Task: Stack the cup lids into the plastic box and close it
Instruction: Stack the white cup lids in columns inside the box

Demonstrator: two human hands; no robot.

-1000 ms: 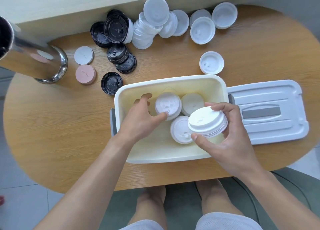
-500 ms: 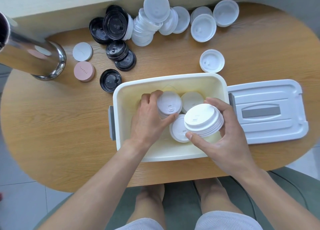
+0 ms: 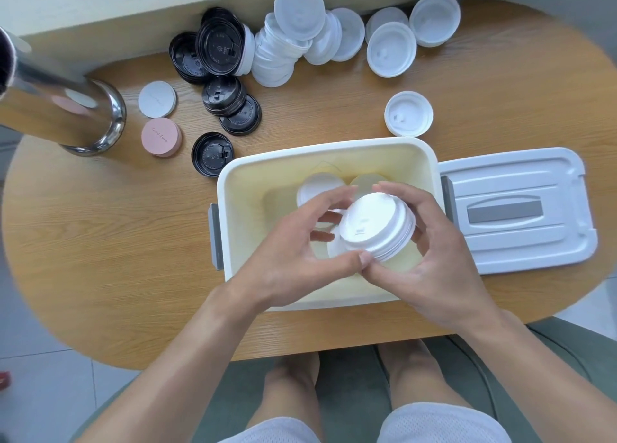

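A cream plastic box (image 3: 233, 182) stands open in the middle of the wooden table (image 3: 100, 242). White cup lids (image 3: 317, 188) lie inside it, partly hidden by my hands. Just above the box I hold a short stack of white lids (image 3: 374, 222), tilted a little. My right hand (image 3: 440, 262) grips its right side with the thumb under the near edge. My left hand (image 3: 293, 259) curls round its left side, its thumb tip meeting the right thumb. The box's pale grey lid (image 3: 514, 182) lies flat to the right, touching the box.
Loose white lids (image 3: 283, 51) and black lids (image 3: 220, 45) are piled along the far edge. One white lid (image 3: 409, 113) and one black lid (image 3: 212, 153) lie near the box. A steel cylinder (image 3: 66, 108), a pink disc (image 3: 161, 137) and a white disc (image 3: 157, 99) are at left.
My left hand left the lids at the box's back and moved right onto the stack. My right hand carried the stack slightly left, over the box's middle.
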